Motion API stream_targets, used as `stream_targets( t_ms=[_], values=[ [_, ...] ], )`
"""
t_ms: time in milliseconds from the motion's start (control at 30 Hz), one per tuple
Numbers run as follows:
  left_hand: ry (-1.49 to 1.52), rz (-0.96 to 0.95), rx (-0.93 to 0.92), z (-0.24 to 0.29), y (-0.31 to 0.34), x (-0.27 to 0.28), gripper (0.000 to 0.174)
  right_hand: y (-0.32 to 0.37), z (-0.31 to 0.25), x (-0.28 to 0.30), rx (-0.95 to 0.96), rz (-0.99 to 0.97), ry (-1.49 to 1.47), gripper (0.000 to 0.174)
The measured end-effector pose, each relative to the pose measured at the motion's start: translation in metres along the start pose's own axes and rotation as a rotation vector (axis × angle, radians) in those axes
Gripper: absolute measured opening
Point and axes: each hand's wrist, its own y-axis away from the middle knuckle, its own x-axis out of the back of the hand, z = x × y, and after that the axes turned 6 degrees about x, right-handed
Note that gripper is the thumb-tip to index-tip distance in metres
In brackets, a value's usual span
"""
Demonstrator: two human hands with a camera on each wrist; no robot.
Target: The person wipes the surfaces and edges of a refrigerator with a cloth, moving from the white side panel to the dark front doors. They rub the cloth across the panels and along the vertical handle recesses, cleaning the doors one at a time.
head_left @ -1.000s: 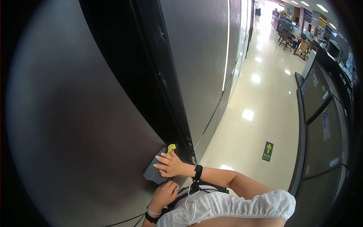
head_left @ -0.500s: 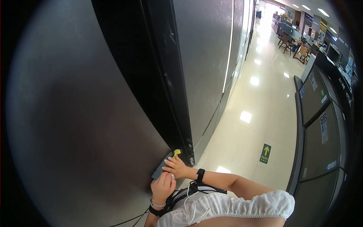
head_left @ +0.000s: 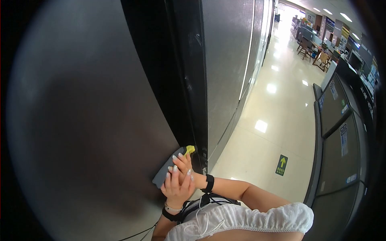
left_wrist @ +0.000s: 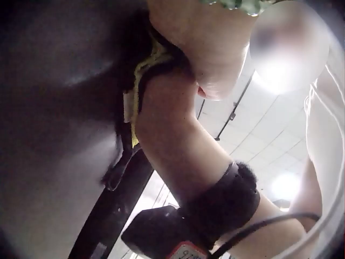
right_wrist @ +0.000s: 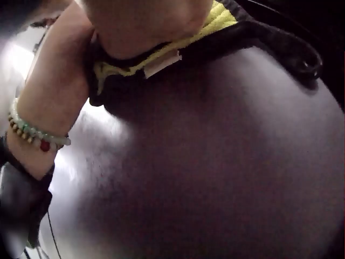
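Note:
A folded cloth [head_left: 165, 173], grey outside with a yellow inner side, lies against the large dark panel [head_left: 112, 120] in the head view. My right hand [head_left: 184, 164] presses it to the panel with its fingers laid out over the upper part. Below it, my left hand [head_left: 177, 189] has its fingers extended, overlapping the right hand and the cloth's lower edge. In the right wrist view the yellow side of the cloth [right_wrist: 218, 19], a pale label [right_wrist: 163, 63] and a dark loop at one corner show beside the panel. Both palms are hidden.
A black vertical frame [head_left: 161, 56] borders the panel, with a grey panel [head_left: 227, 52] beyond it. The glossy tiled floor [head_left: 241, 156] carries a green exit sign [head_left: 282, 165]. Dark appliances [head_left: 341, 144] line the right side; chairs and tables stand far back.
My left hand has gone from loosely curled below the cloth to fingers extended over the right hand and cloth. The right hand stays on the cloth. The head view has shifted slightly.

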Motion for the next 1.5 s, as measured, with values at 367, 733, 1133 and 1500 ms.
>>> stream_targets(
  t_ms=[367,733,1133,1500],
  values=[
    [-0.097,-0.22,-0.06,0.009,0.027,-0.019,0.035,0.077,0.009,-0.002,-0.08,-0.134,-0.018,0.036],
    [0.102,-0.244,0.017,0.004,0.011,0.007,0.031,0.063,-0.023,-0.001,-0.109,-0.167,0.073,0.042],
    [0.122,-0.202,0.038,-0.04,0.058,0.069,0.024,0.049,-0.107,-0.035,-0.095,-0.102,0.265,0.04],
    [0.163,-0.311,0.134,-0.085,0.133,0.162,0.026,0.043,-0.231,-0.053,-0.044,-0.087,0.129,0.039]
  ],
)
